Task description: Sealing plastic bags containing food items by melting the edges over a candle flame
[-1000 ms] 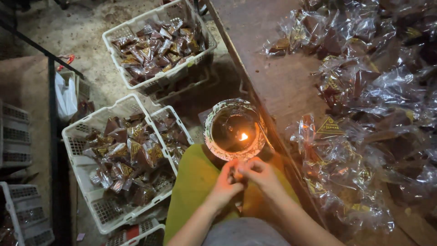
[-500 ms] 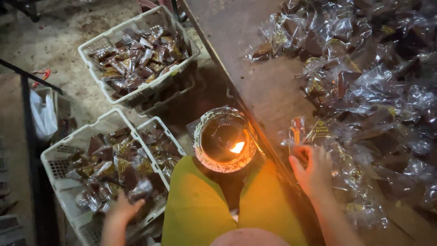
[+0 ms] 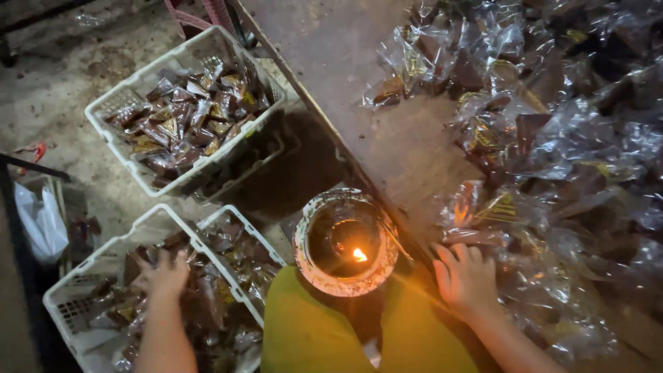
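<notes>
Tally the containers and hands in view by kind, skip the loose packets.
White baskets: 3
Round tin with flame: 1
White bag: 1
Hands: 2, left hand, right hand
Total: 7

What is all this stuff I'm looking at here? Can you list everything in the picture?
White baskets: three in view, plastic. One at upper left, one at lower left, a smaller one beside it. All hold sealed packets.
Sealed packets: too many to count, brown contents in clear wrap, in the baskets.
Open clear bags: a large loose heap, brown pieces inside, on the right of the table.
Table: one, dark wood, running from top centre to lower right.
Pot with flame: one, round, crusted pale rim, small flame inside, at the table edge.
White plastic bag: one, far left on the floor.
Yellow-green garment: on the person's lap, bottom centre.
Left hand: on packets in the lower-left basket.
Right hand: flat on the clear bags at the table edge.
</notes>
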